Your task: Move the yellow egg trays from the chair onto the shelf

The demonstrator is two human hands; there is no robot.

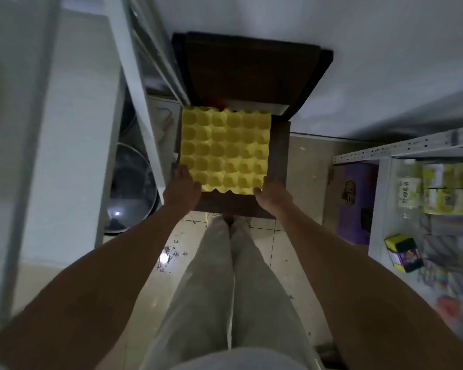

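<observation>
shelving (401,153) of pale metal stands to your right, crowded with small boxes and bottles, and more pale racking rises on your left. between them a dark wooden chair (254,73) sits against the wall, and the yellow egg trays (225,150) lie flat on its seat, filling most of it. how many trays are stacked you cannot tell from above. your left hand (182,188) wraps the near left corner and your right hand (273,194) wraps the near right corner, fingers curled onto the edges, so both hands appear to be gripping the trays, which look not yet lifted. holding only the near edge, the far side could sag or the stack could fan apart as you raise it. the gap is narrow, so a swing to the right may clip the shelf's frame or knock the small yellow box (404,252) near its front edge.
</observation>
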